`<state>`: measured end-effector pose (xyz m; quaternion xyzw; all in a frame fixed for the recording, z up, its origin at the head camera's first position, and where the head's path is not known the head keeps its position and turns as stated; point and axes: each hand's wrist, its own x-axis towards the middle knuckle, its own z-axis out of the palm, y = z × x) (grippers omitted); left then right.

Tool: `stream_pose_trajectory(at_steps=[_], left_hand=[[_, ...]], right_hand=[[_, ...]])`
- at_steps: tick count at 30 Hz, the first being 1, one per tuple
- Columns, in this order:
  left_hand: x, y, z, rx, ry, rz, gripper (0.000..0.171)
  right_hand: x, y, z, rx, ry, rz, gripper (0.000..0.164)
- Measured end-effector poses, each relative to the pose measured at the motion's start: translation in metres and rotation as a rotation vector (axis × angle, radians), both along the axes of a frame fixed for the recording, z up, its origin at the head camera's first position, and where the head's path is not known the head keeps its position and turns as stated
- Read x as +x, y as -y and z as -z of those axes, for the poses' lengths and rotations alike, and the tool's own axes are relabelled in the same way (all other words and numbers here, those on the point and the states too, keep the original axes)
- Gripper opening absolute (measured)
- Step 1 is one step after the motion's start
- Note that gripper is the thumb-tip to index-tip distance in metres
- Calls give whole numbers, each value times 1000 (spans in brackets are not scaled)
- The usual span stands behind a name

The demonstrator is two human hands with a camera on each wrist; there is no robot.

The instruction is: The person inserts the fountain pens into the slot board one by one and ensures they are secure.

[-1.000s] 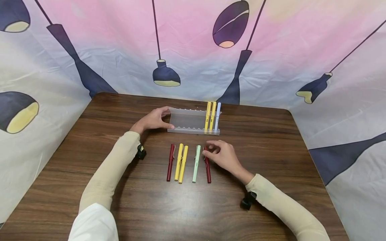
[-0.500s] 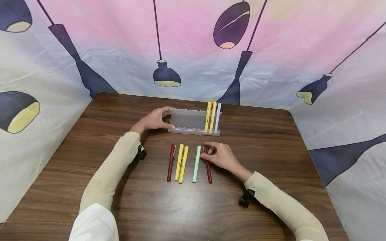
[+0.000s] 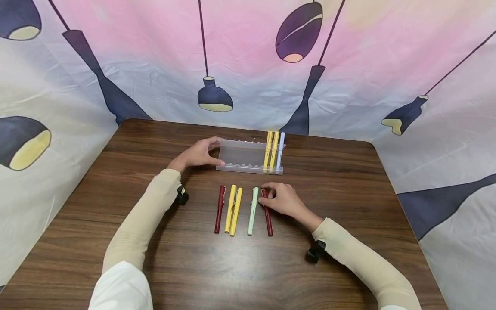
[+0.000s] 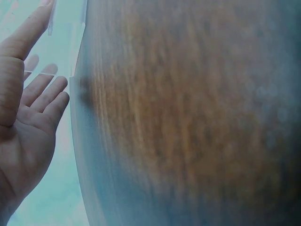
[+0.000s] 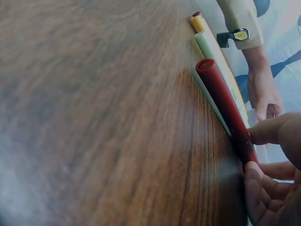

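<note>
In the head view my left hand holds the left end of a clear plastic pen rack, thumb at the front edge and fingers behind. The left wrist view shows those fingers through the clear plastic. My right hand pinches the upper part of a dark red pen between thumb and fingers; the pen lies along the table in the right wrist view. Left of it lie a mint green pen, two yellow pens and another dark red pen.
At the rack's right end two yellow pens and a light blue pen rest in its notches. The brown wooden table ends at the back against a printed cloth with lamp shapes.
My right hand has moved slightly left and closed its thumb and fingers on the right dark red pen, whose lower end has shifted a little right. The left hand stays at the rack.
</note>
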<state>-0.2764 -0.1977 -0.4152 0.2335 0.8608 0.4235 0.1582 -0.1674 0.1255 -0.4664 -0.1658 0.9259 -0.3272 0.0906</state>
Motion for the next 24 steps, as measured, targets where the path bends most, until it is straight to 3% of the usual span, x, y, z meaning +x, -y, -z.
stream_pose_trajectory(at_steps=[13,24], left_hand=[[0,-1,0,5,-2,1,85],[-1,0,1,-10,-13,-5,83]], right_hand=[[0,-4,0,-29,-28,20,30],[-2,-6,0,-90,17,63,29]])
